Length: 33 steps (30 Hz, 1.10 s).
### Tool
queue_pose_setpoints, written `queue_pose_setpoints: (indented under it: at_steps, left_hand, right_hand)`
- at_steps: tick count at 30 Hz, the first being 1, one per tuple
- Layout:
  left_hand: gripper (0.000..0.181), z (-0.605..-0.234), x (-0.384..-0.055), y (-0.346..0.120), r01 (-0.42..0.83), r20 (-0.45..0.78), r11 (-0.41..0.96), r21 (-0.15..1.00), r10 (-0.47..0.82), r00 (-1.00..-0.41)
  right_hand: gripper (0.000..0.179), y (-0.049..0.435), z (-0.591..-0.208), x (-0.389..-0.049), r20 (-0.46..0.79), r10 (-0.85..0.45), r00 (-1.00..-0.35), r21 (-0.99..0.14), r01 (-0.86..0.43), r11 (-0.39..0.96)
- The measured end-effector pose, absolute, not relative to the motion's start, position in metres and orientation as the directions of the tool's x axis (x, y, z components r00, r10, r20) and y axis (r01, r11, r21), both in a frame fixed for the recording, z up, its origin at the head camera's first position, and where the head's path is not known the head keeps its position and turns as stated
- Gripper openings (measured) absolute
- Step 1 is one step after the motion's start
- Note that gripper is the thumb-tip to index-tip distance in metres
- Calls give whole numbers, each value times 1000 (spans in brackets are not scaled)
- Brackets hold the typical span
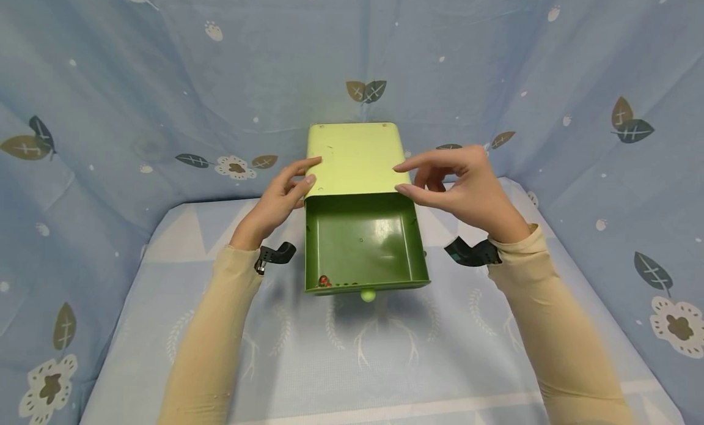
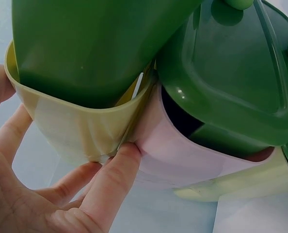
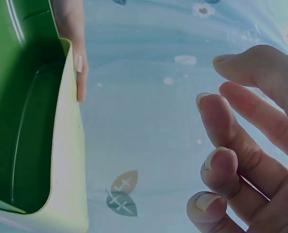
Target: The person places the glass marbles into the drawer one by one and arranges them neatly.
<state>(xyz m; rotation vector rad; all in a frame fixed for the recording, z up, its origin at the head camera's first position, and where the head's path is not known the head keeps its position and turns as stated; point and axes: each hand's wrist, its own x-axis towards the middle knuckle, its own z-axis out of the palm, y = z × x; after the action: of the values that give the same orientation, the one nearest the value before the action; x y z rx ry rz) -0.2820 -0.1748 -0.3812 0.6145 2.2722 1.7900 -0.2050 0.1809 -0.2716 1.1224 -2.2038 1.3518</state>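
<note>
A stacked drawer unit stands against the back curtain, its top casing yellow-green. The dark green top drawer is pulled well out, with a round light green knob at its front. Small red pieces lie in the drawer's front left corner. My left hand holds the casing's left side, thumb and a finger over the top edge. In the left wrist view its fingertips press where the casing meets a pink one. Beside the casing's right edge, my right hand hovers, fingers bent and apart, holding nothing.
Below the pulled drawer, another green drawer sits slightly out of the pink casing, above a further yellow-green casing. The unit stands on a pale blue patterned cloth. Blue printed curtains enclose the back and both sides.
</note>
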Motion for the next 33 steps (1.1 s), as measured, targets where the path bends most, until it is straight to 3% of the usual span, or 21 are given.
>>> queue_pose_setpoints:
  at_steps: [12,33]
  left_hand:
    - [50,-381,-282,-174,203,104,190,961,432,-896]
    - [50,-383,-283,-176,202,102,195,960,428,-898]
  right_hand:
    - [32,200,-293,-195,571,-318,-757,-718,-648,252]
    - [21,226,-345,-199,485,-174,-857,-821,-515,246]
